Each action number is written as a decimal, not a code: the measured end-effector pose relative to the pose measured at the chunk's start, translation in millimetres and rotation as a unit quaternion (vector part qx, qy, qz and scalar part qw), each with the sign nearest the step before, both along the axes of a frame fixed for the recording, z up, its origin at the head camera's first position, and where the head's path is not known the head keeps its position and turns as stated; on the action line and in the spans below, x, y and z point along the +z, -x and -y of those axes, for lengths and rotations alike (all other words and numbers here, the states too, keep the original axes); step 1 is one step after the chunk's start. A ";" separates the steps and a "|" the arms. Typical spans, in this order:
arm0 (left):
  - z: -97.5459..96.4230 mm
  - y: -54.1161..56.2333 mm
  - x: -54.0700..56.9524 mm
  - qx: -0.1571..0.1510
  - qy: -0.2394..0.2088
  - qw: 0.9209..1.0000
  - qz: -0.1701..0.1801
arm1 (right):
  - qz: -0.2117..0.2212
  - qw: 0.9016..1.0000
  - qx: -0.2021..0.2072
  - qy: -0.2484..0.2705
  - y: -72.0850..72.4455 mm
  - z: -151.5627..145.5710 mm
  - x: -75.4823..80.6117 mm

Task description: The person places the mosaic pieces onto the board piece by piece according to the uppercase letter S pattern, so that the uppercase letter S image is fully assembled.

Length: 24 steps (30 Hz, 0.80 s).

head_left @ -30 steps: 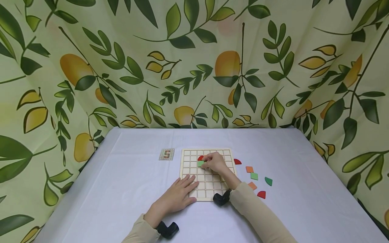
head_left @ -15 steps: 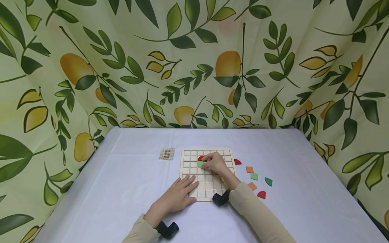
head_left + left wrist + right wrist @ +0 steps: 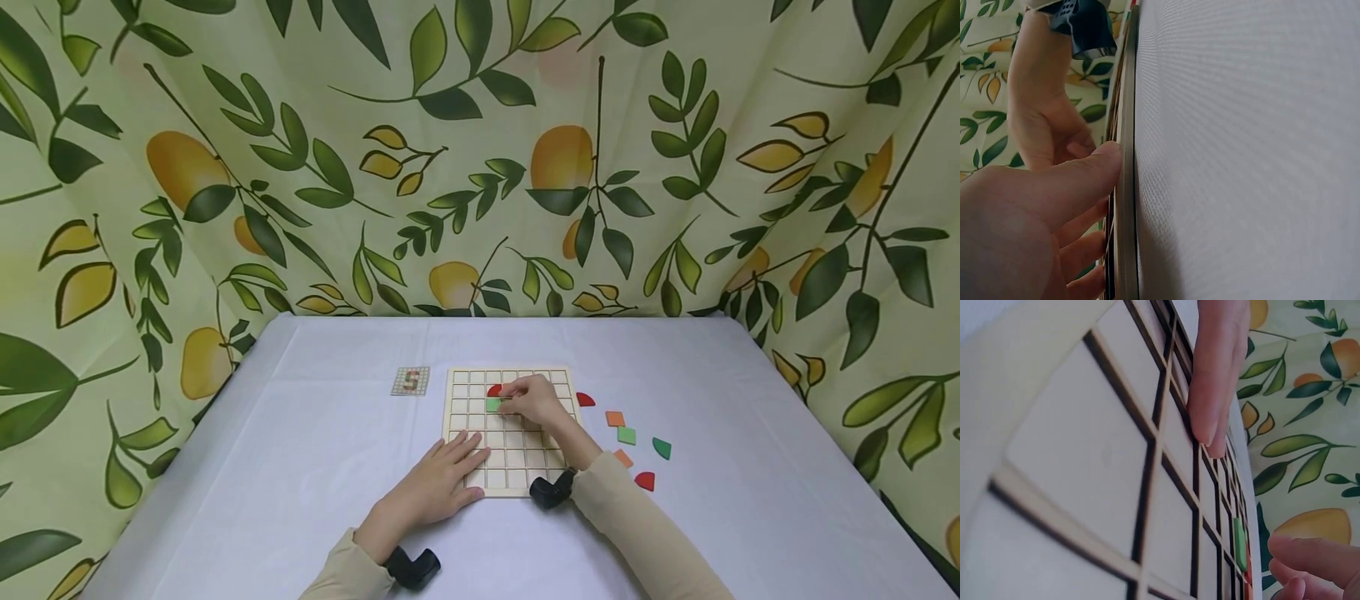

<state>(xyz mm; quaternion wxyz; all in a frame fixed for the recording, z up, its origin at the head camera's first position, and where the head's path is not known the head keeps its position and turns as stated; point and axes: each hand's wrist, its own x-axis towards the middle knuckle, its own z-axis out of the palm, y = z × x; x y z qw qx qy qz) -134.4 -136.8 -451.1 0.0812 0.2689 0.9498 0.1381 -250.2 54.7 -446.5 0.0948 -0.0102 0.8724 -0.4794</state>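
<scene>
A pale wooden board [image 3: 513, 481] with a raised grid lies on the table. My left hand [image 3: 438, 482] rests spread over its lower left corner; in the left wrist view the thumb [image 3: 1094, 172] lies along the board's edge. Over the upper part reaches my right hand [image 3: 534, 400], bent fingers and thumb close to a red quarter-round tile [image 3: 493, 390] and a light green square tile [image 3: 492, 405] set in the grid. The right wrist view has the green tile [image 3: 1239, 545] beside the right fingertips [image 3: 1282, 544]. I cannot tell whether those fingertips pinch a tile.
Right of the board lie a red quarter-round [image 3: 586, 400], an orange square [image 3: 615, 418], a light green square [image 3: 627, 436], a dark green quarter-round [image 3: 662, 448] and more tiles. A small pattern card [image 3: 410, 381] lies at the left. Behind hangs a leaf-patterned curtain [image 3: 480, 183].
The right wrist and forearm shift very slightly to the right, while the fingers stay over the same cells. My left hand and the tiles keep their places.
</scene>
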 end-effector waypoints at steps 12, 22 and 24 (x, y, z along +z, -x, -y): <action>-0.9 -0.9 0.3 0.006 0.004 1.000 0.005 | 0.007 1.000 0.005 -0.006 -16.1 -12.9 8.4; -0.9 -1.3 0.7 0.005 0.001 1.000 -0.001 | 0.014 1.000 0.013 0.010 -30.2 -33.3 11.3; -1.0 -1.3 0.6 0.005 0.002 1.000 -0.002 | 0.011 1.000 0.012 0.009 -33.1 -38.6 13.1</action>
